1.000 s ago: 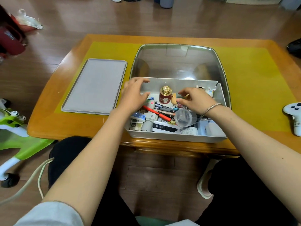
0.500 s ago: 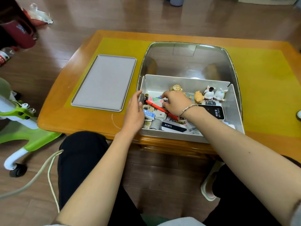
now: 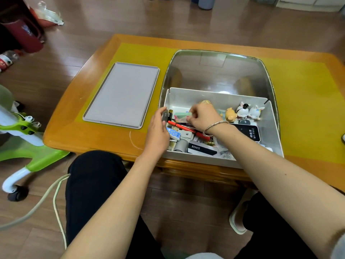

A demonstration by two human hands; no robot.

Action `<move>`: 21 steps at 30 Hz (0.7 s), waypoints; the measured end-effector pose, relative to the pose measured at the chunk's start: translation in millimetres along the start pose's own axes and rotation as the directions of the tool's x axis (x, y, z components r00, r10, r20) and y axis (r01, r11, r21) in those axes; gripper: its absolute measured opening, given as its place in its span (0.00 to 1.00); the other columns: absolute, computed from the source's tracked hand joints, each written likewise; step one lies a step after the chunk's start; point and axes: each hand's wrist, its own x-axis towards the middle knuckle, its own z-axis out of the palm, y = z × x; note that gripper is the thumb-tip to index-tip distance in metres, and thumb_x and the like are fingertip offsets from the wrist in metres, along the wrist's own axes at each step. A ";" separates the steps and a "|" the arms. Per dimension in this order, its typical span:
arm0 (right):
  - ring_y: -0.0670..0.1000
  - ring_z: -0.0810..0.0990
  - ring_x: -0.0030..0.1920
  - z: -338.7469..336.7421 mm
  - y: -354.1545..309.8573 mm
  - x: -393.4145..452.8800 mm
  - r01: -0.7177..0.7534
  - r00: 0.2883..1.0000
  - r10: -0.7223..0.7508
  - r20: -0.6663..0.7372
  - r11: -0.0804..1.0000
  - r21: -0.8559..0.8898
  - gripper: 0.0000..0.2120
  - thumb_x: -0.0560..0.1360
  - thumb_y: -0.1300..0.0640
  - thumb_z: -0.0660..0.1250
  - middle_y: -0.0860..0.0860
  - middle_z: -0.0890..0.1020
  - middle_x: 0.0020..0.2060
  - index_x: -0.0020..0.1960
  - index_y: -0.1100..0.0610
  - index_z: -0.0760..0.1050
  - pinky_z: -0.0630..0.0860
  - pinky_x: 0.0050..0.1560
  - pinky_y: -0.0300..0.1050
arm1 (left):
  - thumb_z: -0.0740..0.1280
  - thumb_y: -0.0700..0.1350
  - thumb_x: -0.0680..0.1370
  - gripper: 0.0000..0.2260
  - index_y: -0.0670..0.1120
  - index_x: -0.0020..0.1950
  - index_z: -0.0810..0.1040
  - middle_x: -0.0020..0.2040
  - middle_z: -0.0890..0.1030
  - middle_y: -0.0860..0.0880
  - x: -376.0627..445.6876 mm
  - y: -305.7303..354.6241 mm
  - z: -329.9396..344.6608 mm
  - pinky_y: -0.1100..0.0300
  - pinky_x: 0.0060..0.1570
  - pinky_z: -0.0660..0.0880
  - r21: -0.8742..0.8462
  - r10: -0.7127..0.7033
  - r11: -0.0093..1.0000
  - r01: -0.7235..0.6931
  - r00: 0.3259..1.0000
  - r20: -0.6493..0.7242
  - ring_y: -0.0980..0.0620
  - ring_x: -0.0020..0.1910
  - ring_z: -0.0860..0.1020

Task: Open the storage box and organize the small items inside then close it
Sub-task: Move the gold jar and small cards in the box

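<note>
Both hands inside the open grey plastic storage box point(image 3: 214, 97)

We see our left hand point(image 3: 157, 131) pinching a small dark cylinder point(image 3: 165, 115) at the box's left wall; our right hand point(image 3: 203, 116) grips a pale green flat card point(image 3: 182, 115).

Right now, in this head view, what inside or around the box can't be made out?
- Gold-topped jar: mostly hidden behind the right hand.
- Items under both hands in the box: covered.
- Dark piece in the left hand: too small to identify.
- Papers at the front right: hidden by the right forearm.
- Object at the right frame edge: cut off.
</note>
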 end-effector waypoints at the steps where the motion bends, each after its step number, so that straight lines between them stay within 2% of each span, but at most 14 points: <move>1: 0.56 0.78 0.44 -4.1 3.4 -1.4 -0.018 0.999 0.021 -0.050 0.998 0.052 0.09 0.74 0.55 0.67 0.57 0.81 0.41 0.48 0.61 0.77 0.73 0.45 0.44 | 0.55 0.36 0.82 0.20 0.48 0.74 0.62 0.71 0.68 0.48 -0.7 1.5 -0.9 0.65 0.61 0.63 0.011 -0.003 1.000 0.003 1.000 0.002 0.52 0.70 0.65; 2: 0.54 0.76 0.41 -8.7 7.8 -2.7 -0.033 0.994 0.045 -0.098 0.992 0.120 0.07 0.74 0.55 0.67 0.55 0.79 0.37 0.45 0.60 0.76 0.70 0.41 0.42 | 0.56 0.38 0.82 0.20 0.48 0.74 0.62 0.71 0.68 0.48 -0.9 3.1 -2.0 0.61 0.64 0.63 0.057 -0.005 0.998 0.005 1.000 -0.004 0.51 0.70 0.64; 4: 0.50 0.74 0.36 -18.9 18.2 -5.6 -0.036 0.982 0.086 -0.167 0.958 0.285 0.05 0.75 0.57 0.66 0.51 0.76 0.32 0.43 0.58 0.75 0.67 0.38 0.40 | 0.59 0.42 0.81 0.21 0.48 0.74 0.62 0.71 0.67 0.49 -0.6 8.2 -4.1 0.52 0.69 0.60 0.257 0.045 0.966 -0.030 0.998 -0.050 0.50 0.71 0.61; 6: 0.46 0.72 0.33 -29.1 28.8 -8.3 -0.010 0.966 0.114 -0.234 0.915 0.404 0.03 0.75 0.58 0.66 0.46 0.73 0.30 0.44 0.57 0.75 0.69 0.37 0.36 | 0.61 0.42 0.80 0.21 0.47 0.73 0.64 0.72 0.66 0.48 3.8 17.0 -5.0 0.51 0.70 0.59 0.386 0.175 0.914 -0.125 0.980 -0.097 0.49 0.72 0.60; 8: 0.41 0.70 0.31 -37.5 37.0 -10.0 0.019 0.947 0.130 -0.294 0.890 0.455 0.02 0.75 0.58 0.66 0.44 0.73 0.30 0.46 0.57 0.76 0.67 0.34 0.29 | 0.61 0.38 0.79 0.20 0.44 0.71 0.66 0.71 0.67 0.46 12.6 29.8 -2.9 0.54 0.70 0.59 0.386 0.301 0.888 -0.249 0.951 -0.078 0.48 0.71 0.61; 10: 0.39 0.70 0.32 -43.3 43.5 -9.2 0.038 0.929 0.136 -0.343 0.890 0.455 0.02 0.75 0.57 0.67 0.42 0.73 0.31 0.45 0.55 0.77 0.66 0.34 0.29 | 0.61 0.35 0.78 0.21 0.43 0.72 0.65 0.71 0.66 0.45 25.4 40.7 5.1 0.57 0.70 0.59 0.340 0.350 0.879 -0.334 0.937 0.016 0.48 0.71 0.62; 12: 0.40 0.71 0.34 -46.3 46.7 -8.1 0.043 0.912 0.151 -0.380 0.889 0.457 0.03 0.75 0.57 0.67 0.43 0.74 0.32 0.46 0.55 0.78 0.67 0.36 0.30 | 0.61 0.35 0.78 0.24 0.43 0.74 0.62 0.73 0.65 0.45 39.4 46.5 16.8 0.55 0.71 0.60 0.293 0.285 0.901 -0.319 0.946 0.155 0.48 0.72 0.61; 14: 0.39 0.71 0.34 -47.2 47.8 -6.6 0.051 0.895 0.175 -0.411 0.874 0.484 0.04 0.75 0.57 0.67 0.43 0.74 0.33 0.47 0.58 0.78 0.67 0.36 0.26 | 0.60 0.37 0.79 0.26 0.43 0.76 0.57 0.74 0.63 0.44 54.6 45.7 28.6 0.53 0.71 0.59 0.259 0.145 0.939 -0.228 0.942 0.303 0.46 0.73 0.61; 16: 0.38 0.70 0.33 -45.6 47.3 -5.9 0.060 0.880 0.191 -0.436 0.864 0.500 0.04 0.75 0.58 0.67 0.42 0.74 0.33 0.48 0.59 0.78 0.67 0.35 0.24 | 0.59 0.38 0.80 0.25 0.43 0.76 0.56 0.74 0.64 0.41 66.7 39.0 37.5 0.50 0.70 0.60 0.308 0.018 0.939 -0.156 0.913 0.408 0.43 0.72 0.62; 21: 0.37 0.72 0.34 -42.7 48.3 -3.2 0.053 0.885 0.183 -0.429 0.874 0.482 0.02 0.75 0.58 0.67 0.44 0.76 0.35 0.46 0.56 0.78 0.66 0.34 0.23 | 0.56 0.46 0.82 0.19 0.45 0.74 0.64 0.72 0.67 0.41 81.6 22.9 50.0 0.47 0.65 0.64 0.541 -0.075 0.809 -0.230 0.872 0.483 0.39 0.69 0.66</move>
